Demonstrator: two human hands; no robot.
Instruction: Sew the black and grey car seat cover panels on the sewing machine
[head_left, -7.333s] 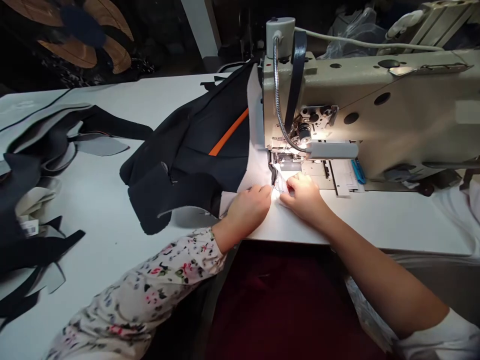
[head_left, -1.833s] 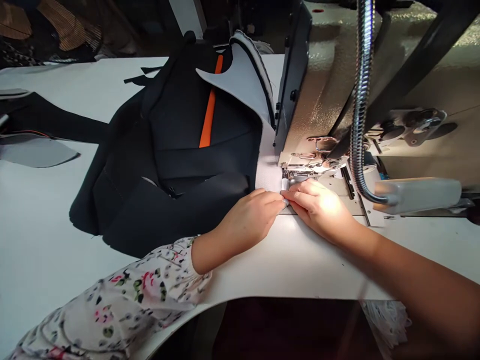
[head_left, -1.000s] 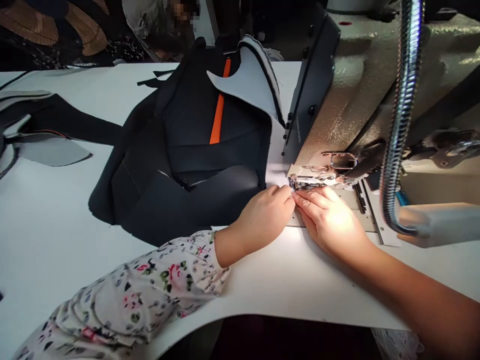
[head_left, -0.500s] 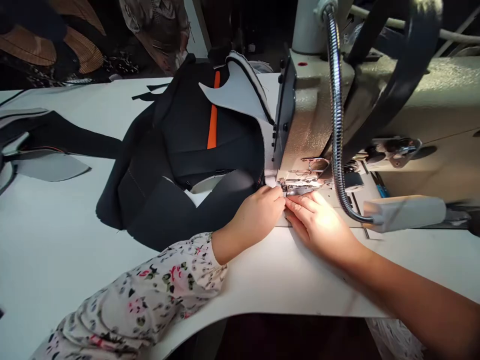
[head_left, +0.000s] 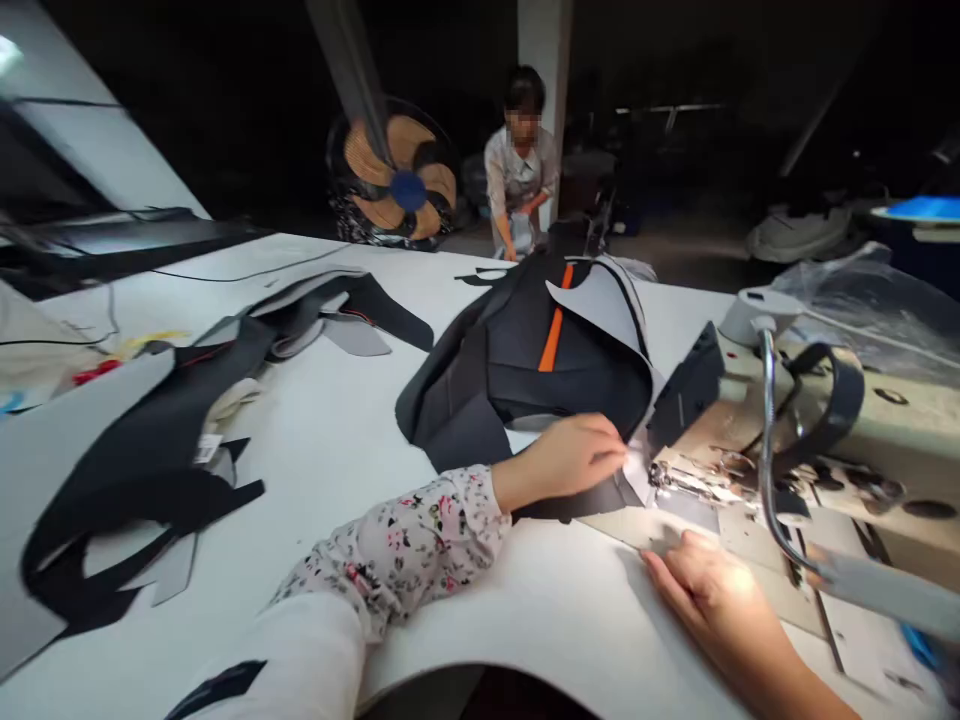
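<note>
Left grip [head_left: 562,460], bent and blurred, reaches over the near right part of a dark cloth [head_left: 525,382]; whether it pinches anything cannot be told. Right grip [head_left: 712,585] is apart from it, curled low before the sewing machine [head_left: 885,430], no cloth seen in it; whether its fingertips meet is unclear.

From left to right: well left of the left grip, loose dark pieces [head_left: 142,450] lie on the white desk [head_left: 315,440]. Far beyond that grip are a fan [head_left: 409,190] and a person [head_left: 521,165]. Just beyond it spreads the dark cloth, with an orange strip [head_left: 551,338]; its pale edge [head_left: 637,470] lies just right of the left fingertips, beside the machine. A lamp [head_left: 881,585] hangs right of the right grip.

Handling cloth beside the machine seems the step in hand; the next move probably calls for a steady left grip on that edge.
</note>
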